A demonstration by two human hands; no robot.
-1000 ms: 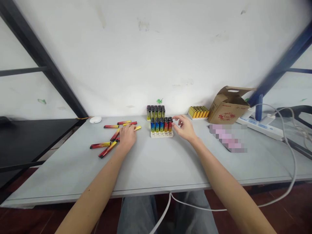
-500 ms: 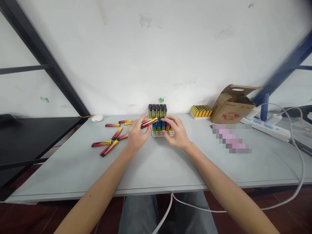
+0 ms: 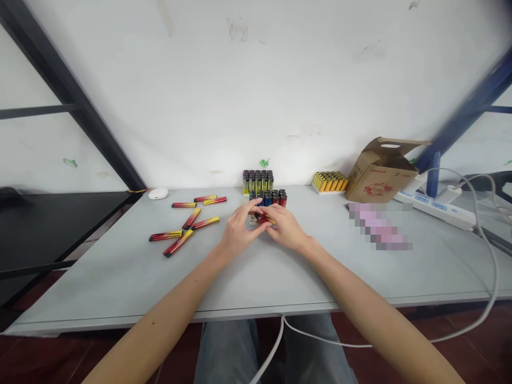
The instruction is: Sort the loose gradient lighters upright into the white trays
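A red-and-yellow lighter point(image 3: 263, 218) is held between my two hands, low over the near side of a white tray point(image 3: 252, 220). My left hand point(image 3: 239, 229) has its fingers and thumb around the dark end. Closed over the yellow end is my right hand point(image 3: 287, 228), hiding part of it. Right behind the hands, blue lighters point(image 3: 268, 199) and red lighters point(image 3: 283, 200) stand upright in the tray, their lower parts covered by my fingers. Several loose red-and-yellow lighters point(image 3: 205, 223) lie scattered to the left of my left hand.
Against the wall stands a block of yellow-green lighters point(image 3: 258, 183). Farther right are a tray of yellow lighters point(image 3: 330, 183), an open cardboard box point(image 3: 380, 178), a blurred pink item point(image 3: 378, 226) and a power strip point(image 3: 438, 210). A white oval device point(image 3: 159, 194) lies at the back left.
The lighter has moved right and down to the tray, turning so its dark end shows. My right hand has come in from beside the tray and closed on it along with my left.
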